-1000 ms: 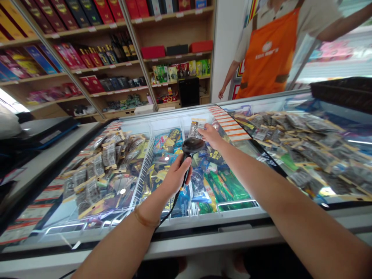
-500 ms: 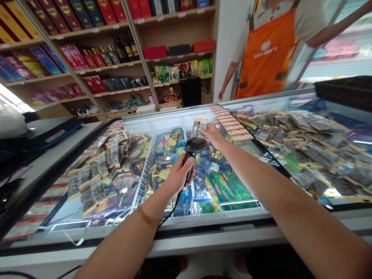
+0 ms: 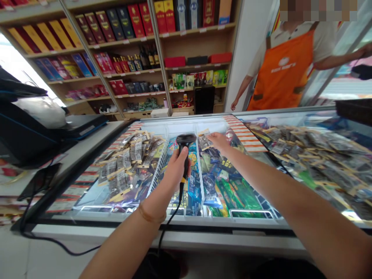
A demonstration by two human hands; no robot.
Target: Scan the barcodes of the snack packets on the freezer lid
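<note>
My left hand [image 3: 180, 164] is wrapped round the handle of a black handheld barcode scanner [image 3: 186, 138], its head pointing away from me. The scanner's cable runs down over the freezer's front edge. To the right of the scanner head, my right hand [image 3: 218, 141] pinches a small clear packet [image 3: 204, 140] with a beige top strip and dark contents. Both hands are above the chest freezer. A pile of similar packets [image 3: 128, 161] lies on the left of the freezer, and another packet pile [image 3: 322, 155] spreads over the right side.
White wire baskets [image 3: 200, 178] in the freezer hold colourful frozen packs [image 3: 235, 193]. Black checkout equipment [image 3: 20, 128] stands at the left. Shelves [image 3: 194, 33] with boxes and bottles line the back. A person in an orange apron [image 3: 280, 73] stands behind the freezer at the right.
My view has turned a little left. The scanner has moved left of the packet, which it partly overlapped before. The packet is now tilted, still in my right hand.
</note>
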